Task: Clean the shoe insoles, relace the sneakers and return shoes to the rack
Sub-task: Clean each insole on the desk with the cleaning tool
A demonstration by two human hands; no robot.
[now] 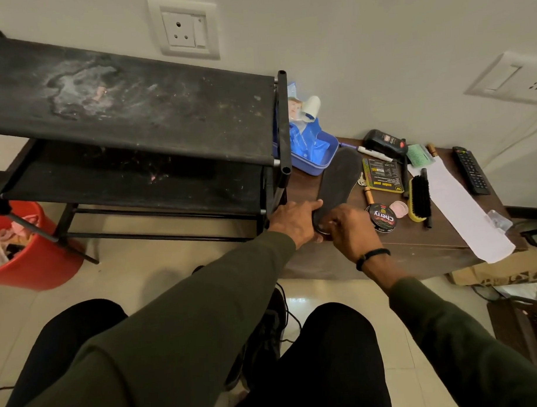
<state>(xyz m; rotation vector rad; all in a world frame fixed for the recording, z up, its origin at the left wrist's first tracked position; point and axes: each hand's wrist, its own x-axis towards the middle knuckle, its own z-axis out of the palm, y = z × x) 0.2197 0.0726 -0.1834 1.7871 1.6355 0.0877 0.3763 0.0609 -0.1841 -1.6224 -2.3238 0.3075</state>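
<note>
Black insole (338, 182) near the table's (414, 237) front-left corner: cleaning step.
Left hand (295, 222) grips its heel; right hand (352, 231) curled there, contents unclear. Next: brush (419, 198).

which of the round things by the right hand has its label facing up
The black Cherry polish tin, its printed lid facing up, just right of the right hand. The small pink disc beside it shows no label.

A red bucket (35, 260) sits on the floor; a remote control (470, 170) lies on the brown table (429, 237); a wall socket (183, 28) above.
</note>
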